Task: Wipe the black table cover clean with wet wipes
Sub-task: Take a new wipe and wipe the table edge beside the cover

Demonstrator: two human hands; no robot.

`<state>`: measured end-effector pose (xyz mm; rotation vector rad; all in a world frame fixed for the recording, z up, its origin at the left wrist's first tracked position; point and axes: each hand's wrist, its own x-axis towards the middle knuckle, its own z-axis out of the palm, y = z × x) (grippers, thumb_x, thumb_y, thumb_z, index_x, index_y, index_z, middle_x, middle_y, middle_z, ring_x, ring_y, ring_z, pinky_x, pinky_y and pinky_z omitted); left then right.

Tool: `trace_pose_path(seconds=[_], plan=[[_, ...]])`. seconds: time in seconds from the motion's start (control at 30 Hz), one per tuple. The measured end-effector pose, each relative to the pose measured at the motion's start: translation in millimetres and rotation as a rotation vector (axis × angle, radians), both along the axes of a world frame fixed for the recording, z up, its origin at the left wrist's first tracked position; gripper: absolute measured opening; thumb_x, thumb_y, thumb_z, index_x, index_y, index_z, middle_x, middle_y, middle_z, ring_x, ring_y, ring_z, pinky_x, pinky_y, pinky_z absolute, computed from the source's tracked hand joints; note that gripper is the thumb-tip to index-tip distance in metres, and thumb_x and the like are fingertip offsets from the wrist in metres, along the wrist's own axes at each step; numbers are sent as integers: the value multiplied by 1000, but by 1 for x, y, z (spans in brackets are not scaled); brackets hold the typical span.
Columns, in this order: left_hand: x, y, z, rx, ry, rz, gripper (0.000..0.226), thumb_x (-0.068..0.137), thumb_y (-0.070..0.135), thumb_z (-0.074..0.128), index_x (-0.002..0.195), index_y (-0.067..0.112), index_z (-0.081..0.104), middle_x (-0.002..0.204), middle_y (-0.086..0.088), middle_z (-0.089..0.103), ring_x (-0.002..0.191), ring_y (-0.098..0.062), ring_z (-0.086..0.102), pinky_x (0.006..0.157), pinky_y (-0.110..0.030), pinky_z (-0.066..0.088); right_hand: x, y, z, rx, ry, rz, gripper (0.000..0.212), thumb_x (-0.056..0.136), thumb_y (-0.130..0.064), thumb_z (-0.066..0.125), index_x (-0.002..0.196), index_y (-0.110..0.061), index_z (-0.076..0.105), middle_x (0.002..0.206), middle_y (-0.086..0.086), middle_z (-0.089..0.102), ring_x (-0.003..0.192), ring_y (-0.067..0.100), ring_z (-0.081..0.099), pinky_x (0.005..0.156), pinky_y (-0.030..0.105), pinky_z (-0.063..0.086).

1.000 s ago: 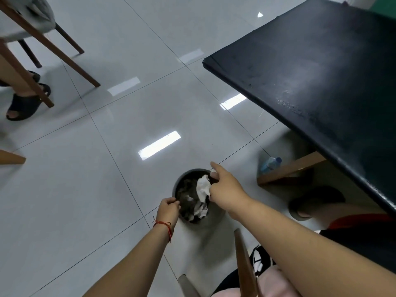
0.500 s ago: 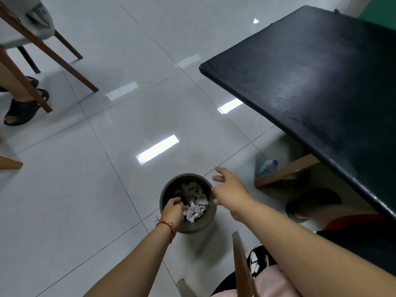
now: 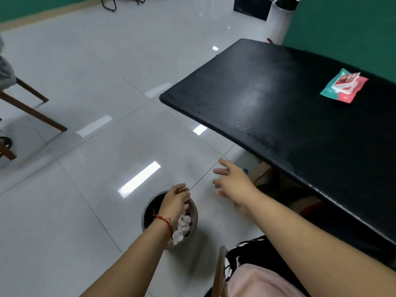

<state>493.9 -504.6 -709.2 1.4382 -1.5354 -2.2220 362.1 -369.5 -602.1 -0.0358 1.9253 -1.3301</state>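
The black table cover (image 3: pixel 278 108) fills the right side, with a dull smear near its middle and specks along its front edge. A green and red pack of wet wipes (image 3: pixel 345 85) lies on its far right part. On the floor below stands a small round dark waste bin (image 3: pixel 147 213) holding crumpled white used wipes (image 3: pixel 183 227). My left hand (image 3: pixel 175 202), with a red string at the wrist, reaches across the bin, its curled fingers on the far rim. Holding nothing, my right hand (image 3: pixel 233 183) hovers over the floor to the right of the bin, fingers spread.
Glossy grey floor tiles spread to the left. Brown chair legs (image 3: pixel 38 112) stand at the far left. A wooden chair part (image 3: pixel 219 273) rises by my lap. A wooden table leg (image 3: pixel 260 172) shows under the table edge, and a white cylinder (image 3: pixel 278 20) stands at the back.
My right hand dropped the white wipe into the bin, then opened and drew away to the right. My left hand shifted from the near rim across the bin. The view tilted up.
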Motion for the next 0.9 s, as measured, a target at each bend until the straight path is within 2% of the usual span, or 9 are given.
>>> trace_pose_path(seconds=[0.13,0.3,0.53,0.7,0.8,0.9], plan=[[-43,18,67,-99,142,-79,25,99,11,64,121,23,68,124,3,72,117,-16,68,100,-41,57,-28,26,36,-58,67,-83,71,93,9,61,153,-28,50,127,-7,65,111,22,70,78,33,63],[-84,51,143,-199,290,-225,22,103,15,60,122,24,67,121,6,74,112,-14,72,98,-39,60,-48,73,87,-149,169,-155,73,94,7,66,155,-31,49,128,-8,67,114,18,70,93,44,64],[-166,104,216,-324,414,-465,18,103,22,66,121,22,68,119,2,73,108,-13,73,92,-36,61,-83,166,149,-198,353,-378,66,97,0,68,151,-34,53,130,-10,68,114,12,69,96,39,62],[-239,137,235,-515,394,-618,17,102,25,64,119,28,64,116,4,71,108,-13,69,91,-33,60,-109,212,156,-157,471,-480,61,97,-5,69,149,-35,57,130,-16,67,109,13,70,95,40,62],[-297,159,237,-697,362,-673,22,100,26,66,122,23,63,115,5,70,94,-9,66,77,-23,55,-129,237,145,-108,515,-532,57,98,-8,68,146,-37,59,132,-20,66,96,15,73,94,43,63],[-353,173,228,-924,313,-752,27,101,25,63,128,23,61,129,2,67,98,-10,63,71,-19,46,-145,257,129,-25,579,-510,54,99,-10,64,144,-40,60,136,-22,63,87,6,68,78,32,62]])
